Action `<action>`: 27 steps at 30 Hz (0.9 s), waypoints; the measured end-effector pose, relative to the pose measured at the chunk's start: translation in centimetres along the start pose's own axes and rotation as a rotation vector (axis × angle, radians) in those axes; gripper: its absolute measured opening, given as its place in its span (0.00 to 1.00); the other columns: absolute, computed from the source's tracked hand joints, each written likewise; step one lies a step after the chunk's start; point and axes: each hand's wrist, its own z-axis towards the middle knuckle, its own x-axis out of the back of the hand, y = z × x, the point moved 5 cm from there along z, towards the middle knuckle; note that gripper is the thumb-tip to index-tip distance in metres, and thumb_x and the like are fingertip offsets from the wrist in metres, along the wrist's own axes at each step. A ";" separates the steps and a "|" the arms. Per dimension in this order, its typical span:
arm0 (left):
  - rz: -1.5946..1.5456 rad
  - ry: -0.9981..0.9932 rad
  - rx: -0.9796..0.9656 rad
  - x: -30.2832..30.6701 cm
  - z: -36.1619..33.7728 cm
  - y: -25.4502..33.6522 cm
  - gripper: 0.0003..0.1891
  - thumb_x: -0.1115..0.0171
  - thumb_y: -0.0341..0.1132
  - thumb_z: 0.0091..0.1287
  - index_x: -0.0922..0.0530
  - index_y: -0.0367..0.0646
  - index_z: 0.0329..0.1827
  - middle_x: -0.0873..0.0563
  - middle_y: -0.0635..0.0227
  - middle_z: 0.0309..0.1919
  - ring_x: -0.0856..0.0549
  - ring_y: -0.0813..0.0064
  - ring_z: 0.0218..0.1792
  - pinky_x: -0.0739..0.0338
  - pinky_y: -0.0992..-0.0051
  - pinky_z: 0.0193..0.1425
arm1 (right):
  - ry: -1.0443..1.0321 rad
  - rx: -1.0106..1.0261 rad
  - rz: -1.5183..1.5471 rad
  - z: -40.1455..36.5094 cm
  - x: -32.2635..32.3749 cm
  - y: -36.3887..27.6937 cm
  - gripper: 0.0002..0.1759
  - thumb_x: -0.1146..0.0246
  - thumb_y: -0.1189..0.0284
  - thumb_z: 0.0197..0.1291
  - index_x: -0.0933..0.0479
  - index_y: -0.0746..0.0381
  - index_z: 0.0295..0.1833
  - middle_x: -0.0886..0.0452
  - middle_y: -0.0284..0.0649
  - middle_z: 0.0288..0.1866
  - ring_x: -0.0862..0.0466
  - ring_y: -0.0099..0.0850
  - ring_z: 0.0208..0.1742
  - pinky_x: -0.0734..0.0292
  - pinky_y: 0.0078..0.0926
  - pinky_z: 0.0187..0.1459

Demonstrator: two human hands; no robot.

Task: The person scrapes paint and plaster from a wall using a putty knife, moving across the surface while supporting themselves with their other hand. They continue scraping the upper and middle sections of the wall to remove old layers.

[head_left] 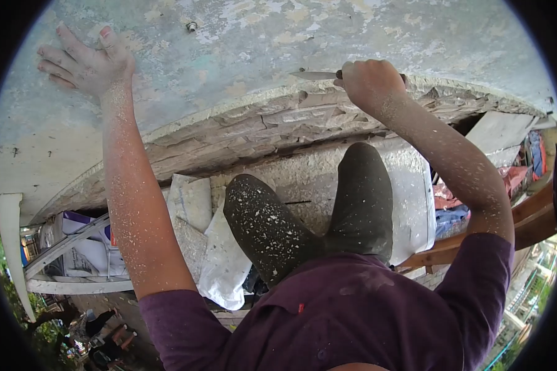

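Observation:
My left hand [90, 62] lies spread against the worn, pale blue-grey wall [241, 49] at the upper left, holding nothing. White dust coats its fingers. At the upper right my right hand [372, 83] is closed around the dark handle of a knife [315, 75]. The thin blade points left and lies close to the wall's surface, just above the rough edge of a ledge; whether it touches is hard to make out. Patches of old paint in cream, white and green cover the wall. Pale flakes cling to both forearms.
Below the wall runs a layered, chipped ledge [260, 120]. My knees, in dark flake-strewn trousers [272, 216], rest over a dusty board [408, 204]. White sacks [223, 260] lie to the left, beside a metal frame [74, 284]. Red and blue cloth [452, 204] and a wooden beam [532, 222] are at right.

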 end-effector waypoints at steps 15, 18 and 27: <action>0.178 0.180 -0.057 -0.3 -0.2 -0.6 0.36 0.58 0.59 0.66 0.44 0.50 0.74 0.50 0.54 0.74 0.51 0.46 0.74 0.56 0.46 0.72 | -0.287 0.151 -0.591 2.4 6.0 -7.7 0.09 0.43 0.75 0.62 0.18 0.62 0.33 0.17 0.44 0.26 0.14 0.31 0.27 0.18 0.25 0.21; 0.207 0.202 -0.097 -0.7 -0.3 -1.2 0.36 0.58 0.59 0.66 0.43 0.47 0.73 0.49 0.52 0.74 0.51 0.45 0.73 0.54 0.45 0.71 | -0.086 0.080 -0.309 2.5 7.8 -4.7 0.10 0.44 0.76 0.61 0.18 0.65 0.32 0.16 0.47 0.26 0.13 0.32 0.27 0.18 0.27 0.20; 0.177 0.146 -0.067 0.4 0.0 0.1 0.36 0.58 0.58 0.65 0.42 0.46 0.73 0.48 0.48 0.73 0.49 0.42 0.72 0.53 0.44 0.70 | -0.294 0.236 -0.456 4.0 10.5 -11.9 0.09 0.43 0.74 0.64 0.19 0.68 0.42 0.17 0.52 0.30 0.13 0.40 0.29 0.18 0.27 0.18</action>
